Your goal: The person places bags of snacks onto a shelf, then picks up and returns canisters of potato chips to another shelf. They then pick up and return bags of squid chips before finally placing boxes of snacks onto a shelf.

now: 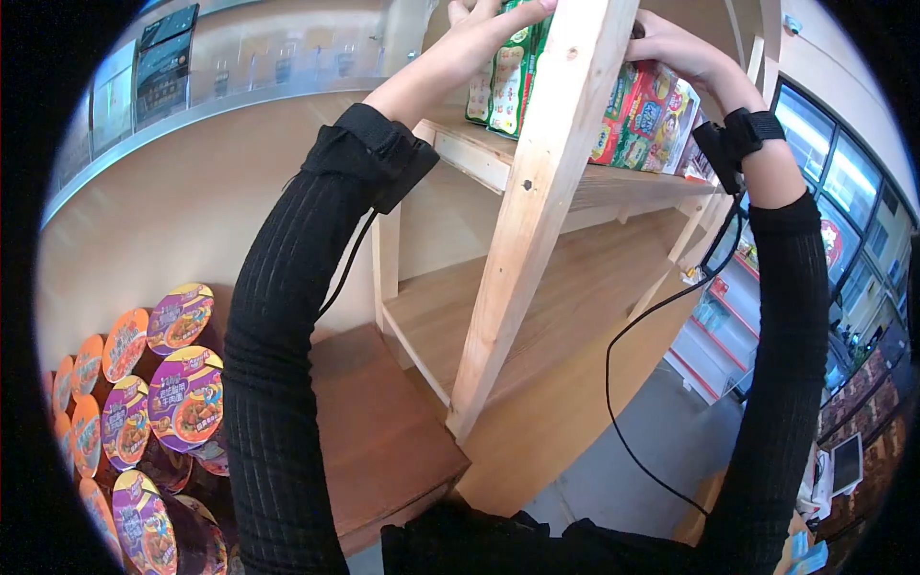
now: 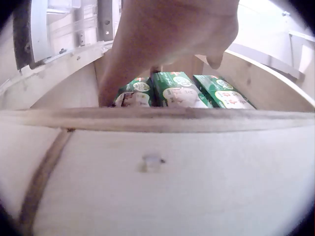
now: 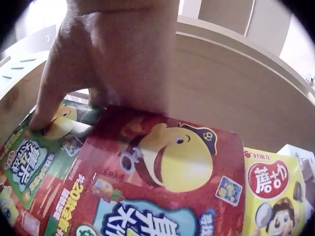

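Note:
At the top of the head view, my left hand point(image 1: 489, 27) reaches over green packages point(image 1: 517, 81) on the upper wooden shelf; its fingertips are cut off or hidden. In the left wrist view that hand point(image 2: 172, 34) is above green boxes point(image 2: 179, 91) behind a wooden board. My right hand point(image 1: 676, 48) is behind the post at the red and green snack packages point(image 1: 647, 115). The right wrist view shows this hand point(image 3: 118, 59) with fingers down on a green package point(image 3: 44, 152), beside a red one point(image 3: 162, 162) and a yellow one point(image 3: 275, 196).
A wooden post point(image 1: 537, 211) stands between my arms. Below are a lower shelf point(image 1: 556, 287) and a brown box-like surface point(image 1: 374, 422). Stacked cup noodles point(image 1: 187, 398) stand at the left. A black cable point(image 1: 613, 383) hangs by my right arm. A glass-edged shelf point(image 1: 240, 101) runs along the upper left.

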### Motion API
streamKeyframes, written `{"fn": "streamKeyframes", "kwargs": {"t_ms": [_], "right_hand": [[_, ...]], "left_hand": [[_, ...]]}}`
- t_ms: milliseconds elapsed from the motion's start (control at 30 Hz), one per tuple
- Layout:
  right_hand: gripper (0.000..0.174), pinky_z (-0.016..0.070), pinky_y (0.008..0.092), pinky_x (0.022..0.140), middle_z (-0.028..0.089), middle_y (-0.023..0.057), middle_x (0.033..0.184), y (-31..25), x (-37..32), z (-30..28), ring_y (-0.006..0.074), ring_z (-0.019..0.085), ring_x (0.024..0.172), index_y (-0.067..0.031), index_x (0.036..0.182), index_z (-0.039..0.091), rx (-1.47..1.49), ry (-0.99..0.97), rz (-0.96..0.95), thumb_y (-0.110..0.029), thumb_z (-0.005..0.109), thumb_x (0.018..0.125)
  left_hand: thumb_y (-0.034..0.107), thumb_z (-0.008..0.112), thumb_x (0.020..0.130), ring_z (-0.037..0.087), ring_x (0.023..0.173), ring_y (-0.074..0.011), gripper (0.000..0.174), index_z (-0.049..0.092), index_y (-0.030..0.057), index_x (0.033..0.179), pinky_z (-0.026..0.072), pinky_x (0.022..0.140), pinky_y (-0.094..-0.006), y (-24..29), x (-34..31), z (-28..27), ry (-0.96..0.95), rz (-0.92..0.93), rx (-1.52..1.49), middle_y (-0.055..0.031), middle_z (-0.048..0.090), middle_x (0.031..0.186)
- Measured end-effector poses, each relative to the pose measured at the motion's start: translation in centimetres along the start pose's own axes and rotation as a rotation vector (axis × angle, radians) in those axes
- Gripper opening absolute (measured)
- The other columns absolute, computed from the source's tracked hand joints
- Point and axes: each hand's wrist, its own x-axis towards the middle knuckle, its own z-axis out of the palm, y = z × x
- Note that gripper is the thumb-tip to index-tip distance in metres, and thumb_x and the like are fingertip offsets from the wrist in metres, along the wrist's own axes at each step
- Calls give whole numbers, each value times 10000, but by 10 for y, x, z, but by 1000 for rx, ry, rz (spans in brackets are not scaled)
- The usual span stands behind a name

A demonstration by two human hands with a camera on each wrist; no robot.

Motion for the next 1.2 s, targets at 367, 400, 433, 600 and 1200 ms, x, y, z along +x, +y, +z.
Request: {"fn": "streamKeyframes", "kwargs": {"t_ms": [367, 400, 433, 600, 1200], "right_hand": [[602, 399, 337, 928, 568, 176, 1160, 13, -2, 26, 266, 529, 1081, -52, 1228, 489, -215, 343, -300, -329, 695, 735], [592, 412, 340, 907, 584, 183, 1128, 13, -5, 28, 276, 549, 1053, -51, 1197, 513, -266, 424, -340, -364, 698, 729], [592, 412, 340, 907, 584, 183, 1128, 13, -7, 29, 276, 549, 1053, -51, 1197, 513, -250, 429, -355, -364, 698, 729], [527, 450, 354, 805, 610, 191, 981, 28, -4, 32, 298, 581, 939, -28, 1031, 590, -289, 587, -385, -438, 693, 717], [485, 245, 461, 1033, 458, 206, 1211, 68, -40, 47, 335, 349, 1219, -31, 1183, 482, -275, 806, -735, -287, 590, 786]], "left_hand": [[342, 574, 828, 449, 1107, -213, 551, 390, 59, 1263, 397, 920, -323, 14, -1, 1, -10, -139, -159, -138, 440, 1201], [356, 546, 866, 474, 1126, -186, 550, 399, 56, 1303, 402, 938, -305, 6, -1, -1, -74, -134, -361, -103, 448, 1265], [413, 489, 902, 532, 1056, -143, 578, 369, 39, 1326, 457, 871, -279, -1, 4, -3, -93, -76, -267, -75, 501, 1237], [382, 515, 889, 548, 1025, -144, 520, 427, 30, 1262, 473, 848, -292, -9, 2, -16, -127, -187, -445, -76, 543, 1162], [218, 583, 822, 612, 912, -178, 304, 544, 16, 1046, 500, 810, -305, 163, -87, -109, 660, -169, 26, -92, 610, 1003]]}}
